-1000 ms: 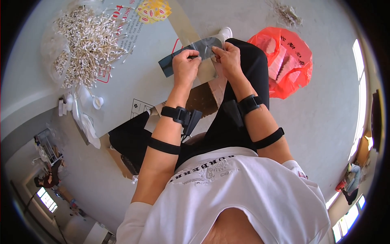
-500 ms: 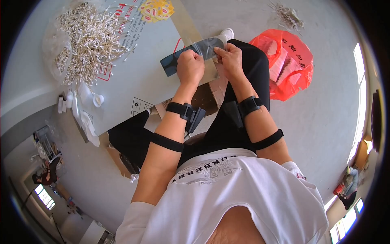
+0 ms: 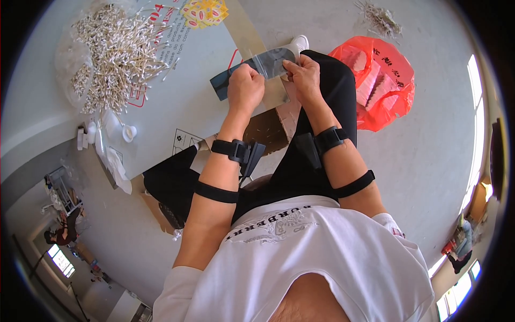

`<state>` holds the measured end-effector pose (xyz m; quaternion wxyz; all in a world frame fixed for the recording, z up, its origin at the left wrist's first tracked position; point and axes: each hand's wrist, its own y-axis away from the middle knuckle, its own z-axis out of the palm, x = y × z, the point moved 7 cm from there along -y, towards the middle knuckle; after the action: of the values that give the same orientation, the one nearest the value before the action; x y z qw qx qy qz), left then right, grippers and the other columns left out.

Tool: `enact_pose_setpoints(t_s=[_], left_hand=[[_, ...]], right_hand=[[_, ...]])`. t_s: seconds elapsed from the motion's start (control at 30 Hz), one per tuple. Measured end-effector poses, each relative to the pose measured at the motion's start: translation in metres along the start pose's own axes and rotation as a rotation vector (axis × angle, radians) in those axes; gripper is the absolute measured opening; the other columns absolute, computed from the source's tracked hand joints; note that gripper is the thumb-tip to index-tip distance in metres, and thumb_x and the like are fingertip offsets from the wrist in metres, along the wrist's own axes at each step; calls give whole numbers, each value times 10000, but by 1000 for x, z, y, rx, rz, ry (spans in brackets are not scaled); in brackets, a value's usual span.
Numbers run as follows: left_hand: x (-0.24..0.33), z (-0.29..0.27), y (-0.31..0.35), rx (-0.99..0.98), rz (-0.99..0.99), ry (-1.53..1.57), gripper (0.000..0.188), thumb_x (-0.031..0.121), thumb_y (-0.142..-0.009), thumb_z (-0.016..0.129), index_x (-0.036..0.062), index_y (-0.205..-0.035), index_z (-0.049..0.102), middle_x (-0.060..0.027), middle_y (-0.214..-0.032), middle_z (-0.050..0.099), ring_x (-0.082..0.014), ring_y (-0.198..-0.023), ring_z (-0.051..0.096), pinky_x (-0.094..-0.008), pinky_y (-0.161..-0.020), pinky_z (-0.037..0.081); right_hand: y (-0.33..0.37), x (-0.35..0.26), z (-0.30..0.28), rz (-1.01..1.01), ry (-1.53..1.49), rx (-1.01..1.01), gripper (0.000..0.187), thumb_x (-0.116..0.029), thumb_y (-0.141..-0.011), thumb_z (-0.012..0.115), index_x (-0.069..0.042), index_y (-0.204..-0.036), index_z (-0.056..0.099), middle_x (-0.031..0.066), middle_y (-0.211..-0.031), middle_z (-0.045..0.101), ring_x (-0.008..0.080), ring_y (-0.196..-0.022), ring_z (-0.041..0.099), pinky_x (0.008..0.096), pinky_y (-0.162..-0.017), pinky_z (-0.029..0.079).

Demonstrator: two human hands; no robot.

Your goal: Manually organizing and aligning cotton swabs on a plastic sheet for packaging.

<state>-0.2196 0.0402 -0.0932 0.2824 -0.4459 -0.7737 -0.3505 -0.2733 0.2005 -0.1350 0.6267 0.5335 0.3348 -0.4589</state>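
Observation:
A long, flat packet (image 3: 274, 60), dark blue at its left end and clear and shiny toward its rounded right end, lies across the table's edge. My left hand (image 3: 245, 88) is closed over its middle, with the fingertips hidden behind the knuckles. My right hand (image 3: 304, 79) pinches the clear end between thumb and fingers. Beyond the packet, a pile of yellow-and-white printed slips (image 3: 205, 13) rests on the table. To the left, a large heap of cotton swabs (image 3: 115, 56) spills from a clear plastic bag (image 3: 67, 64).
The grey table (image 3: 188, 102) carries printing and a beige tape strip (image 3: 244, 29). Beneath its near edge sits an open cardboard box (image 3: 268, 131). At right, a red plastic bag (image 3: 399, 64) holds pink packs; loose swabs (image 3: 380, 20) lie on the floor beyond. Other people appear far off.
My left hand and forearm have shifted a little to the left along the packet. My right hand keeps its pinch in the same place.

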Motion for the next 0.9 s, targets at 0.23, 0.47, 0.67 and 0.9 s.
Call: enact_pose_setpoints(t_s=[0.23, 0.47, 0.67, 0.9], left_hand=[[28, -38, 11, 293, 444, -484, 336, -3, -773, 545, 105, -1072, 655, -109, -900, 598, -313, -876, 574, -405, -727, 492], [41, -32, 11, 198, 608, -783, 332, 17, -758, 580, 128, -1055, 677, -84, -861, 584, -284, -844, 565, -396, -697, 487], [29, -46, -24, 176, 447, -341, 122, 81, -760, 646, 97, -874, 685, -109, -830, 639, -301, -809, 615, -390, -678, 494], [29, -45, -57, 18, 240, -402, 101, 172, -712, 689, 80, -732, 649, -104, -701, 663, -305, -700, 643, -392, -651, 509]], right_hand=[[-1, 1, 1, -2, 17, -5, 181, -16, -783, 693, -12, -669, 553, -16, -600, 512, 64, -522, 434, 243, -458, 329], [-1, 3, -1, 19, 51, -31, 124, -14, -824, 669, -15, -736, 581, -7, -630, 521, 69, -534, 451, 219, -477, 355], [0, 1, 1, 4, 48, -35, 135, -14, -825, 668, -20, -728, 574, -9, -627, 517, 69, -533, 451, 219, -475, 353], [1, 1, 1, 11, 23, -20, 142, -16, -809, 677, -16, -715, 571, -16, -617, 513, 62, -528, 439, 221, -469, 340]])
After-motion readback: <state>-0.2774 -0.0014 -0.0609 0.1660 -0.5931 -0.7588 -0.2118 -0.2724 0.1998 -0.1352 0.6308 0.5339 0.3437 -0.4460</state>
